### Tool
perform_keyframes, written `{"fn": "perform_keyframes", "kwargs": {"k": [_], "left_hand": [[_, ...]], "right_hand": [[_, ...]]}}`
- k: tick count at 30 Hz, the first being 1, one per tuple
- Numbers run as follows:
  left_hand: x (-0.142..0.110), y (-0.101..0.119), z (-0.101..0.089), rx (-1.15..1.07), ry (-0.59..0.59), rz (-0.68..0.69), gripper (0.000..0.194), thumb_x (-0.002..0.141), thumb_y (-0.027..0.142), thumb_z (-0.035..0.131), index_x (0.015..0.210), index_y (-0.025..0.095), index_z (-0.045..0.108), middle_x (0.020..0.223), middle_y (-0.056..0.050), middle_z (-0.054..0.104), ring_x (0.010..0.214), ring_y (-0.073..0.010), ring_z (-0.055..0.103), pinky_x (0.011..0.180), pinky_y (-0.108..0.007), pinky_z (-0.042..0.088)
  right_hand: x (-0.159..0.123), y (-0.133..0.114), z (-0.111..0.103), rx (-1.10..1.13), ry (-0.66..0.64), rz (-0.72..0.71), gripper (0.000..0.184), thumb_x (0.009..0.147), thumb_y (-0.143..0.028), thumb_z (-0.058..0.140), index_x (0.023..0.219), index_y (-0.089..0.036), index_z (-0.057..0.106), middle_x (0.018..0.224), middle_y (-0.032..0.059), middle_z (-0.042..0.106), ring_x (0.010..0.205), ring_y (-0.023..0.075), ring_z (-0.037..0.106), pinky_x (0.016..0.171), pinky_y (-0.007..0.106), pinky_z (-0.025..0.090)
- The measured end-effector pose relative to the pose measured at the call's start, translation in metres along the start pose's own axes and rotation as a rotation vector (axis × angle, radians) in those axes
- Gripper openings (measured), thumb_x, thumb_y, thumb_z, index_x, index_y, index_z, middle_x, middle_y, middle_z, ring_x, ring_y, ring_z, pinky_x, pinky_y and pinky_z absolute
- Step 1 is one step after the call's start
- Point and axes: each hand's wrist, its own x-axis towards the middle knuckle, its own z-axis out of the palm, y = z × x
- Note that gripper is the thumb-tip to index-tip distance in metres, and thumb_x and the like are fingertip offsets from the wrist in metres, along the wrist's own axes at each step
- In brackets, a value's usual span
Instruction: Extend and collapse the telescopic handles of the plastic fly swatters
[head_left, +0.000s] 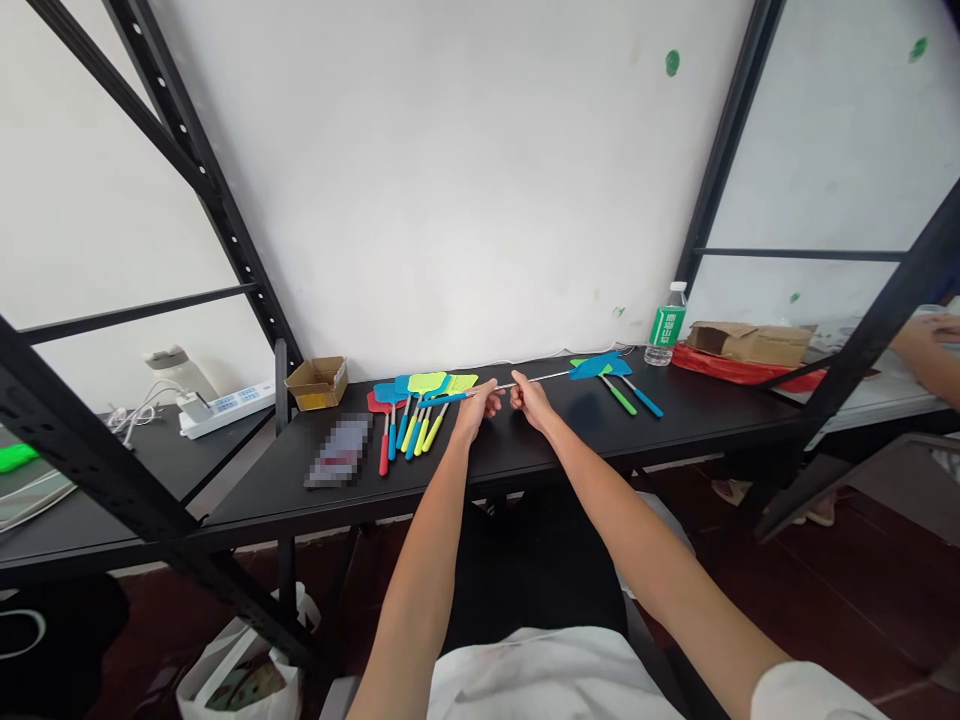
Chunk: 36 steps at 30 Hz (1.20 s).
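Observation:
Both my hands grip one extended fly swatter over the black table [525,455]. My left hand [481,403] is closed on its blue handle [442,399]. My right hand [529,393] is closed on its thin metal rod [541,378], which runs right to a blue swatter head [596,368]. To the left lies a pile of several fly swatters [412,410] with blue, yellow-green and red heads and handles. Two more swatters with green and blue handles [630,397] lie to the right.
A small open cardboard box [319,383] and a blurred flat object [339,452] sit at the table's left. A green-labelled water bottle [667,325], a red tray [739,367] with a cardboard box lie right. Black rack struts [217,210] frame the view. Another person's hand [926,345] shows far right.

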Motion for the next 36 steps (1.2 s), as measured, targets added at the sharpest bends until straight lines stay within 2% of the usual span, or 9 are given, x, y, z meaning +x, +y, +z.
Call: {"fn": "perform_keyframes", "kwargs": {"k": [8,15,19,25,31,36], "left_hand": [[-0.006,0.006,0.002,0.102,-0.090,0.066,0.030,0.080,0.046,0.067,0.074,0.016,0.070,0.058,0.000,0.060,0.049,-0.0099,0.048,0.049,-0.024,0.035],[-0.009,0.008,0.004,0.107,-0.117,0.089,0.025,0.076,0.042,0.073,0.077,0.017,0.070,0.060,0.000,0.060,0.052,-0.0101,0.050,0.050,-0.024,0.035],[-0.010,0.009,0.004,0.121,-0.151,0.103,0.022,0.075,0.039,0.073,0.077,0.017,0.069,0.060,0.001,0.060,0.053,-0.0101,0.050,0.051,-0.024,0.036],[-0.011,0.013,0.006,0.137,-0.181,0.082,0.027,0.081,0.042,0.065,0.072,0.017,0.067,0.059,0.000,0.060,0.051,-0.0102,0.049,0.051,-0.025,0.036],[-0.011,0.012,0.007,0.132,-0.169,0.067,0.029,0.083,0.042,0.062,0.070,0.017,0.066,0.060,-0.001,0.061,0.052,-0.0102,0.050,0.052,-0.024,0.036],[-0.006,0.008,0.006,0.117,-0.094,0.026,0.034,0.084,0.044,0.058,0.062,0.018,0.061,0.055,-0.002,0.060,0.051,-0.0117,0.051,0.052,-0.025,0.037]], "right_hand": [[-0.001,0.002,0.001,-0.183,-0.118,-0.038,0.065,0.084,-0.068,0.061,0.042,-0.020,0.050,0.039,-0.0010,0.042,0.042,0.0105,0.039,0.051,0.028,0.033],[0.000,0.004,-0.002,-0.143,-0.115,-0.042,0.064,0.085,-0.068,0.061,0.042,-0.021,0.050,0.038,-0.0015,0.041,0.041,0.0106,0.040,0.050,0.028,0.033],[0.001,0.006,-0.003,-0.117,-0.105,-0.047,0.063,0.086,-0.063,0.062,0.040,-0.022,0.046,0.035,-0.0025,0.037,0.040,0.0105,0.039,0.050,0.028,0.033],[0.002,0.006,-0.003,-0.082,-0.095,-0.016,0.052,0.080,-0.051,0.067,0.042,-0.022,0.045,0.038,-0.0040,0.038,0.040,0.0101,0.039,0.048,0.027,0.031],[0.003,0.005,-0.002,-0.062,-0.091,0.015,0.047,0.077,-0.052,0.068,0.047,-0.021,0.049,0.043,-0.0031,0.043,0.043,0.0109,0.044,0.049,0.027,0.034],[0.003,0.003,-0.001,-0.042,-0.066,0.018,0.048,0.075,-0.057,0.070,0.049,-0.021,0.051,0.044,-0.0028,0.044,0.044,0.0109,0.043,0.049,0.027,0.034]]}}
